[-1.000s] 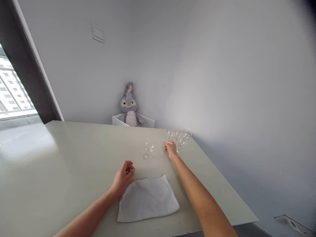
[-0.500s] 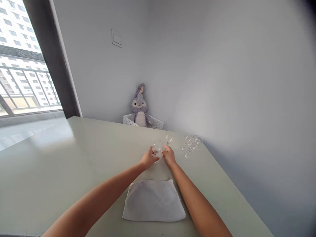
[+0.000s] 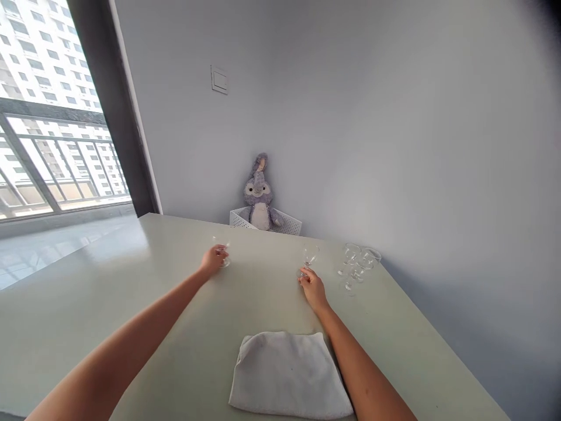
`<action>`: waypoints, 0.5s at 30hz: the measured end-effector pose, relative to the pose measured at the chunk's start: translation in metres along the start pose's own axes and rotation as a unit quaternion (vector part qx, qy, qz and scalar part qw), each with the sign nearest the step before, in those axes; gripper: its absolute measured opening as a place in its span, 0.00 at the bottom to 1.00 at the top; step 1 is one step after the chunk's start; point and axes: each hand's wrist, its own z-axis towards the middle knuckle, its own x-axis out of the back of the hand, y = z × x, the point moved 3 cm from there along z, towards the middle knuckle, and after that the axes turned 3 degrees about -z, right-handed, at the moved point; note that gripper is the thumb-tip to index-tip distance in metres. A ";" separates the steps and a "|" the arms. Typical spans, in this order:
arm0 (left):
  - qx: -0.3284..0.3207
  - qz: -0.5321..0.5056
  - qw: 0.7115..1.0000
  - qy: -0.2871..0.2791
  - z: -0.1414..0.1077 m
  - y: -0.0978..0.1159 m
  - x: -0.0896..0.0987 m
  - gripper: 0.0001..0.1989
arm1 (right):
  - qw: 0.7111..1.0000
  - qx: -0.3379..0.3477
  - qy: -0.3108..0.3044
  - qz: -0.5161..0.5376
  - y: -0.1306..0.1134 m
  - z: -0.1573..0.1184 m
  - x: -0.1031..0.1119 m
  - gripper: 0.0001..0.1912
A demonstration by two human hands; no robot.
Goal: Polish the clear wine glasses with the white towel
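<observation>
Okay, left hand (image 3: 212,261): closed narrow around a clear stemmed glass (image 3: 221,250), fingers wrapped over its lower part. Stem and foot are mostly hidden behind them, and the thin glass barely shows against the wall.

Right hand (image 3: 314,289): curled narrow, fingers (image 3: 304,276) right at the base of a second stemmed glass (image 3: 310,255), which stands upright just ahead of the knuckles. Its foot is lost behind the fingers, so gripped or merely touched, I can't tell.

Ahead of the right hand: a huddle of clear stemmed glasses (image 3: 357,264), near the tabletop's right edge. Bowls and stems overlap and the count is hard to make out.

Behind both grips: a folded grey-white terry towel (image 3: 289,377), soft and slightly rumpled, with the right forearm just beside its edge.

Underneath: a smooth, glossy pale green tabletop (image 3: 258,310), glaring toward the window side.

Far past the hands: a grey plush rabbit (image 3: 258,196) sits in a white perforated basket (image 3: 287,224), the basket's lower part hidden behind the table edge.

Higher up: a wall switch plate (image 3: 219,80) on the pale wall.

Far left: a window (image 3: 52,117), with railings and bright tower blocks outside.
</observation>
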 end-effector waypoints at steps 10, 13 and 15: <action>0.042 -0.009 0.991 0.128 0.032 -0.003 0.077 0.15 | 1.000 0.002 -0.013 0.004 -0.001 -0.002 -0.001 0.19; 0.051 0.011 0.983 0.178 0.020 -0.003 0.079 0.19 | 1.000 0.006 -0.009 0.011 0.000 -0.001 -0.001 0.19; 0.046 0.026 0.977 0.205 0.008 -0.002 0.070 0.21 | 1.000 0.008 -0.003 0.008 -0.001 0.000 0.000 0.18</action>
